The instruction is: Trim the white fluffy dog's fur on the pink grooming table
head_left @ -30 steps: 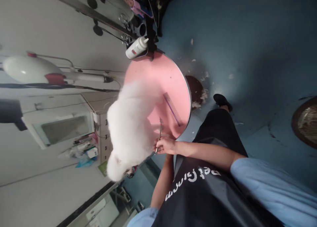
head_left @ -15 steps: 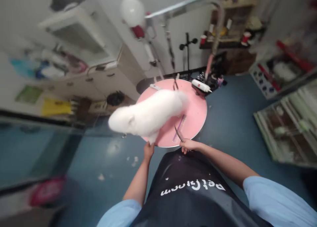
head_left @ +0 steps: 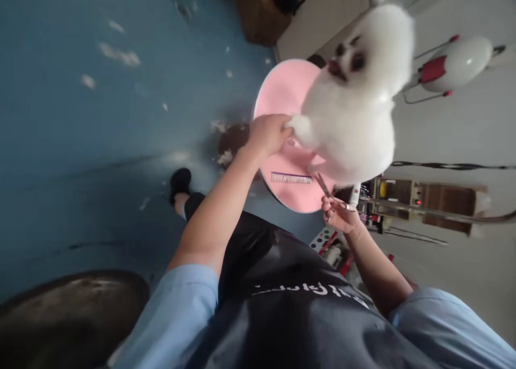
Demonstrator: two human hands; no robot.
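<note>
Head view: blue floor scattered with white tufts fills the left side, with a dark round object at its lower corner. Further right is a black shoe. Next, the left hand reaches over the round pink table, its fingers closed about the front paw of a fluffy white dog. Below that hand, a comb with a purple spine lies on the tabletop. The dog rises over the table's right part, head turned leftward. Beneath its body, the right hand holds scissors, tips near the dog's lower fur; whether the blades are parted I cannot tell. A white bottle shows just beyond that hand. Far right is a white-and-red appliance.
</note>
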